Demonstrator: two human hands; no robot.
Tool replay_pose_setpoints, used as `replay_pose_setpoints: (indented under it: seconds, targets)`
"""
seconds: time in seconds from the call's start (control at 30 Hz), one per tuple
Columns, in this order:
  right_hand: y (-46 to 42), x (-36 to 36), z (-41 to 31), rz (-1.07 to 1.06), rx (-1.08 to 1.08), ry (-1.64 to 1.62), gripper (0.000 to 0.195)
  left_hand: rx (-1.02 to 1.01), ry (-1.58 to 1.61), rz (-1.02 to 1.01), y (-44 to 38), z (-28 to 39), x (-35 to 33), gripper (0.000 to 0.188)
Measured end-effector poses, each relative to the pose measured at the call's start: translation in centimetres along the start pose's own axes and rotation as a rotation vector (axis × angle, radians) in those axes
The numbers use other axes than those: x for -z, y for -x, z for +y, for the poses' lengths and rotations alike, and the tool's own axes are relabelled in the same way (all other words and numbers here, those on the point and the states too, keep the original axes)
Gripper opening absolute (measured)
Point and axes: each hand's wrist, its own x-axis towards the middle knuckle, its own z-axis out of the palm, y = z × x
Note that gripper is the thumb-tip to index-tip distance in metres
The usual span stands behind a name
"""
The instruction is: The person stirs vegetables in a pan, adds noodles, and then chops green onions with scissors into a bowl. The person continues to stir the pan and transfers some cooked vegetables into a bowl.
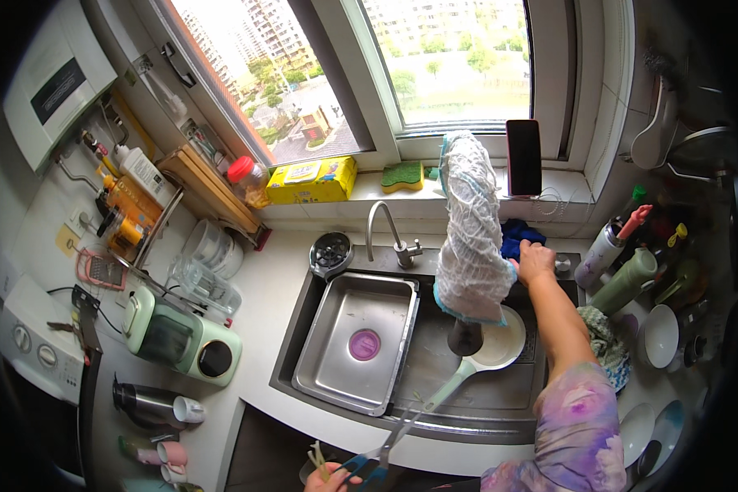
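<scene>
My left hand [329,478], at the bottom edge, grips a blue-handled metal tool [375,470], scissors or tongs, its blurred tips over the sink's front rim. Pale stalks [317,456] stick up from the same hand. My right hand [535,261] reaches behind the sink, beside a faucet wrapped in white mesh cloth [472,246] and a dark blue cloth [519,238]. Its fingers are partly hidden, so whatever they grip cannot be told. Below the dark faucet nozzle [465,338] rests a white pan [504,338], its pale green handle [452,384] slanting toward me.
A steel basin [357,375] fills the sink's left side, by a slim tap [372,227]. A phone [523,157] leans at the window. Flasks [627,283] and bowls [658,335] crowd the right counter; a green appliance [184,344] and mugs [172,454] stand left.
</scene>
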Motion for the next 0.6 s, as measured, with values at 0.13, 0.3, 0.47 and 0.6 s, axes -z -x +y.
replay_pose_setpoints:
  seconds: [0.13, 0.3, 0.47, 0.6]
  targets:
    - [-0.1, -0.3, 0.8, -0.036, 0.105, -0.018, 0.052, 0.021, -0.026, -0.043, -2.2, 1.3, -3.0, 0.017]
    - [-0.5, -0.9, 2.7, -0.014, 0.244, -0.110, 0.047, 0.044, -0.019, -0.148, -4.4, 0.7, -3.8, 0.022]
    - [-2.0, -0.8, 4.8, 0.059, 0.601, -0.113, 0.043, 0.176, 0.121, -0.246, -6.9, -0.9, -4.2, 0.017]
    - [-2.2, -1.3, 4.5, 0.069, 0.599, -0.113, 0.044, 0.192, 0.204, -0.241, -8.1, -0.3, -5.9, 0.016]
